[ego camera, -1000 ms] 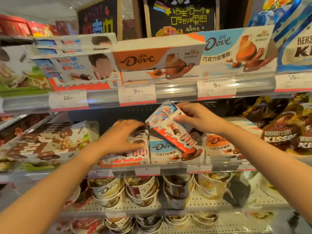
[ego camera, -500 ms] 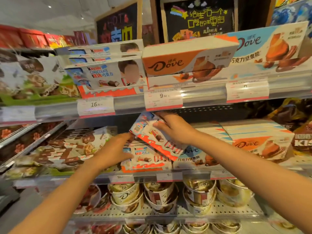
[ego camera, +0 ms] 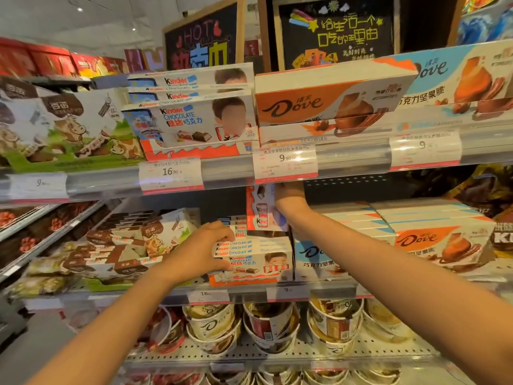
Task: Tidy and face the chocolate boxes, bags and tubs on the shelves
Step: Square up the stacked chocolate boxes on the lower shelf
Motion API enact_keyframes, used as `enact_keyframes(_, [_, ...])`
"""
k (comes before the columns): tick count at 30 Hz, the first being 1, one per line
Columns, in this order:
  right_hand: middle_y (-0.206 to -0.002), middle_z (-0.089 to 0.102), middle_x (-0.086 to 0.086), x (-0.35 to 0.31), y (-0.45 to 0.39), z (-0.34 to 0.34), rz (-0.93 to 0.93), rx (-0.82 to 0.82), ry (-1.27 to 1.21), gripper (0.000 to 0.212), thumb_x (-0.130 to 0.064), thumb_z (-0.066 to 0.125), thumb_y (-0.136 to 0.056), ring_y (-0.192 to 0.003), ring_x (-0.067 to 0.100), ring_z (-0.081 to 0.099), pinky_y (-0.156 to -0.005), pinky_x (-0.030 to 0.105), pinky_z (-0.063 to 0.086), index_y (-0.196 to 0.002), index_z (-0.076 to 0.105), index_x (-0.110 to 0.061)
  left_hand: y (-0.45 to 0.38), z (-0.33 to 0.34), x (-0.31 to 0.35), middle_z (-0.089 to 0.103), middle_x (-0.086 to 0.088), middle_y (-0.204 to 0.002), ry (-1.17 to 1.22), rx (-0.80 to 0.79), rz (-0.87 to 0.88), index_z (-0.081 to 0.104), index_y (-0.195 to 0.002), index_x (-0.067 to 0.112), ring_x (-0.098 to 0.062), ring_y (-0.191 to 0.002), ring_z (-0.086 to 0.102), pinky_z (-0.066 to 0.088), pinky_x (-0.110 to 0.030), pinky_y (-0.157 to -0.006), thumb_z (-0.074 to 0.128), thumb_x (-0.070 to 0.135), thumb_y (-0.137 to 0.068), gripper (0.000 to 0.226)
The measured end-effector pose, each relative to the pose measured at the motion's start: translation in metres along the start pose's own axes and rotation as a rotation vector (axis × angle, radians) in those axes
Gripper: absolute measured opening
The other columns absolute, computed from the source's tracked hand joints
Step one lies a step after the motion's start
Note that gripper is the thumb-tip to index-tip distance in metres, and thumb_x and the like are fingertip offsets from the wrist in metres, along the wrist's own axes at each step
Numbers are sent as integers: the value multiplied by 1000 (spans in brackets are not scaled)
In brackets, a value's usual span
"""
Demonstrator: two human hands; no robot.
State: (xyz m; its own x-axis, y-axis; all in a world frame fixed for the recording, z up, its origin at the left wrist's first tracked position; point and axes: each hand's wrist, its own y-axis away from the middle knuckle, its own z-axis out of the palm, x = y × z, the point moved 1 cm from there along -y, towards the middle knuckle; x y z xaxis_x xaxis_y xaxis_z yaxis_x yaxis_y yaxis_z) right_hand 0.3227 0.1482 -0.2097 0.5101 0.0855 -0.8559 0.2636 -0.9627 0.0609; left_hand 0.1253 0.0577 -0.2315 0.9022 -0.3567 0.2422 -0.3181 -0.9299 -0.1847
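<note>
Two hands at the middle shelf's Kinder boxes.

From the head view, the left hand (ego camera: 206,250) curls round the left end of the Kinder stack (ego camera: 254,258); the right hand (ego camera: 288,197) grips one Kinder box (ego camera: 259,211) held upright above that stack, fingers hidden behind it.

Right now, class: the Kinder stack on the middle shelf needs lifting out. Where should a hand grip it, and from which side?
Probably from the left, as the left hand does: thumb over the front lower edge, fingers over the top. The Kinder stack has its left end open, while its right end sits against the Dove boxes, and the right hand holds a Kinder box upright just behind.
</note>
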Motion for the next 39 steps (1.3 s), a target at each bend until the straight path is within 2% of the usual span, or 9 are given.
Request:
enact_keyframes(3, [-69, 64, 0, -8, 14, 4, -200, 11, -156, 17, -11, 45, -97, -73, 18, 52, -68, 25, 43, -87, 55, -2, 1, 0, 0, 47, 14, -102, -35, 20, 22, 57, -114, 25, -9, -102, 46, 39, -22, -85, 79, 37, -70, 50])
enact_keyframes(5, [-122, 56, 8, -13, 17, 7, -432, -6, -38, 32, -15, 48, -96, -110, 20, 52, -91, 28, 41, -128, 48, -9, 1, 0, -1, 50, 13, -106, -95, 52, 56, 59, -118, 23, -11, -105, 47, 39, -26, -88, 77, 40, -71, 53])
enact_keyframes(7, [-139, 47, 10, -17, 13, 16, -562, -67, 227, 44, -16, 51, -95, -125, 23, 45, -98, 26, 35, -138, 42, -11, 2, 1, -2, 54, 9, -111, -188, 78, 97, 58, -123, 24, -12, -108, 47, 37, -29, -93, 73, 46, -73, 56])
enact_keyframes(14, [-125, 61, 6, -19, 7, 51, -631, -225, 783, 38, -25, 46, -97, -107, 24, 57, -76, 27, 36, -135, 48, -24, 12, 4, 0, 51, -1, -118, -342, 219, 135, 66, -114, 19, -22, -115, 41, 33, -37, -96, 75, 47, -71, 53])
enact_keyframes(20, [-122, 58, 8, -19, 6, 51, -468, -356, 634, 36, -22, 42, -96, -103, 21, 57, -88, 34, 47, -132, 47, -16, 7, 4, 0, 31, 0, -149, -261, 108, 59, 57, -124, 25, -21, -135, 30, 29, -39, -109, 71, 46, -76, 54])
enact_keyframes(24, [-133, 49, 8, -15, 16, 23, -478, -258, 467, 43, -11, 43, -94, -117, 21, 50, -93, 24, 40, -137, 39, -13, 0, 1, -1, 51, 5, -132, -253, 69, 68, 53, -118, 26, -14, -120, 45, 40, -30, -96, 70, 47, -77, 49])
enact_keyframes(28, [-112, 54, -2, 2, 38, -39, -452, -166, 382, 28, -6, 44, -93, -100, 11, 52, -76, 4, 37, -118, 55, -11, -7, -1, 3, 54, 9, -120, -285, 76, 54, 50, -106, 30, -13, -111, 48, 38, -31, -93, 74, 47, -70, 47])
enact_keyframes(33, [-95, 61, -7, 41, 67, -114, -397, -138, 404, 19, -5, 51, -89, -86, 10, 58, -78, 23, 44, -87, 63, -20, -26, 17, 24, 30, 5, -144, -252, 31, 121, 41, -120, 31, -16, -134, 24, 16, -38, -111, 70, 50, -65, 65])
enact_keyframes(39, [-97, 64, -1, 78, 84, -170, -288, -127, 339, 28, 2, 46, -91, -90, 15, 59, -82, 22, 43, -80, 67, -14, -58, 37, 86, 28, 15, -143, 113, 1, 209, 35, -113, 48, -3, -130, 21, 22, -35, -108, 63, 66, -63, 59])
